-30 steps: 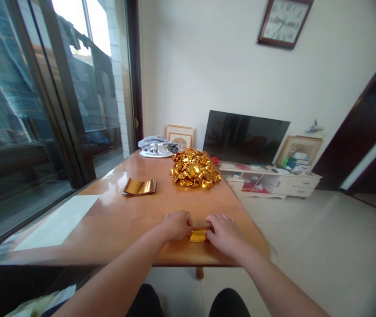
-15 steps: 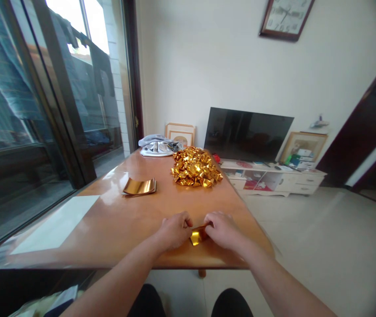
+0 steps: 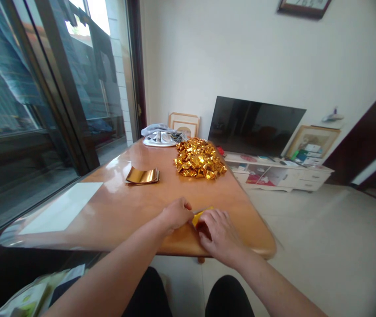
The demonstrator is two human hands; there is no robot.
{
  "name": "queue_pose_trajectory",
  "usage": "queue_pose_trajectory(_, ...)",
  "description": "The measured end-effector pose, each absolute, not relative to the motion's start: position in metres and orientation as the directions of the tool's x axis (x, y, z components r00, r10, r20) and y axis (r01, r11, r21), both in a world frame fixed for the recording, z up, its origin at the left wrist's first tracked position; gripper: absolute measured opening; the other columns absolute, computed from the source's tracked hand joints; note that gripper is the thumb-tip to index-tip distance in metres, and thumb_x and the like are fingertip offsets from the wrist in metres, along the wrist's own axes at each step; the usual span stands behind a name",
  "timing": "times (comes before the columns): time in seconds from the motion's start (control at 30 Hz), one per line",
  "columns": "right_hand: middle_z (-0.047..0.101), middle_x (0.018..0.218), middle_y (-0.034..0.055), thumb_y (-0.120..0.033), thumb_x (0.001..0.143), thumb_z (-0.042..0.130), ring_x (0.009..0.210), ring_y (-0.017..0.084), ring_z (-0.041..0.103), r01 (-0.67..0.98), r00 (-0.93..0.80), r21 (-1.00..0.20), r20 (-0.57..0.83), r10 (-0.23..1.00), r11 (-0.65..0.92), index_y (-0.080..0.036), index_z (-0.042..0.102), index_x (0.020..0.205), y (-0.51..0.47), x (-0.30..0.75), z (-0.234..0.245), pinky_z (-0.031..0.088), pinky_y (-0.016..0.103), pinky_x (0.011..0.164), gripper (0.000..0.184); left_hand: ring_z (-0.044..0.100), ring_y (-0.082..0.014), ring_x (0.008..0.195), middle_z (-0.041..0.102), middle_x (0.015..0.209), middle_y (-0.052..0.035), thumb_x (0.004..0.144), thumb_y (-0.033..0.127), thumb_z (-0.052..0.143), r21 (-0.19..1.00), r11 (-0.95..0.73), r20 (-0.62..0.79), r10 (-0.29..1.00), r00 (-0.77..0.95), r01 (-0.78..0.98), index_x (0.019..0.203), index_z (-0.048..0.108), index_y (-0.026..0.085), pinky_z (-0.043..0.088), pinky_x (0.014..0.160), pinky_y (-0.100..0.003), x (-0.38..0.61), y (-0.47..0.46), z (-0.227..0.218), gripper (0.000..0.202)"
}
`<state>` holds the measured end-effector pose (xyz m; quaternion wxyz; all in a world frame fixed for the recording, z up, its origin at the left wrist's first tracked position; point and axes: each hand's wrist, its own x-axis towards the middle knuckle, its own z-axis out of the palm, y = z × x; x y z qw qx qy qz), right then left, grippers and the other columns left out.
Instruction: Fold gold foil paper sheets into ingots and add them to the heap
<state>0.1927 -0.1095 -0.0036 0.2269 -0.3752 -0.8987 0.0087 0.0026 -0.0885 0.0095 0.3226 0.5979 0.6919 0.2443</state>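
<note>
On my feed the wooden desk [image 3: 125, 211] fills the middle. Far along it lies a heap of folded gold pieces [image 3: 199, 159], with a flat stack of gold sheets [image 3: 142, 176] to its left. The left hand [image 3: 176, 215] has its grip closed, pinching one end of a small gold foil piece [image 3: 198, 215]. The right hand [image 3: 219, 233] lies curled over the rest; whether it grips or only presses, I cannot tell. The foil sits close to the desk's near edge, so a slip could send it off, and uneven pressure could crease it askew. It looks thin, shiny and mostly hidden.
</note>
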Motion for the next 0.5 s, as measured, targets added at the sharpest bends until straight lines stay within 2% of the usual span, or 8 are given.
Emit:
queue_pose_trajectory(0.17, 0.064, 0.105, 0.0064, -0.023, 0.088, 0.063, 0.099, 0.024, 0.051, 0.695, -0.595, -0.146, 0.433, 0.677, 0.704, -0.022, 0.061, 0.101, -0.105, 0.186, -0.013, 0.035, 0.037, 0.086, 0.013, 0.055, -0.0136, 0.066, 0.065, 0.074, 0.0027, 0.065, 0.021, 0.065, 0.709, 0.18, -0.179, 0.981, -0.072, 0.682, 0.094, 0.061, 0.019, 0.036, 0.053, -0.021, 0.003, -0.085, 0.008, 0.029)
queue_pose_trajectory(0.3, 0.065, 0.101, 0.0056, -0.023, 0.091, 0.061, 0.097, 0.023, 0.052, 0.688, -0.613, -0.12, 0.431, 0.662, 0.716, -0.022, 0.064, 0.098, -0.101, 0.18, -0.021, 0.035, 0.036, 0.084, 0.007, 0.058, -0.0159, 0.07, 0.066, 0.075, 0.0017, 0.067, 0.029, 0.069, 0.653, 0.165, -0.164, 0.984, -0.074, 0.739, 0.093, 0.061, 0.021, 0.038, 0.058, -0.023, 0.003, -0.082, 0.004, 0.029)
queue_pose_trajectory(0.5, 0.065, 0.093, 0.0049, -0.025, 0.094, 0.059, 0.093, 0.021, 0.053, 0.696, -0.613, -0.14, 0.394, 0.685, 0.704, -0.021, 0.066, 0.094, -0.099, 0.18, -0.025, 0.035, 0.033, 0.081, 0.008, 0.061, -0.0193, 0.073, 0.068, 0.077, -0.0001, 0.069, 0.034, 0.069, 0.568, 0.098, -0.108, 0.993, -0.044, 0.817, 0.087, 0.064, 0.023, 0.04, 0.065, -0.027, 0.003, -0.08, 0.0, 0.022)
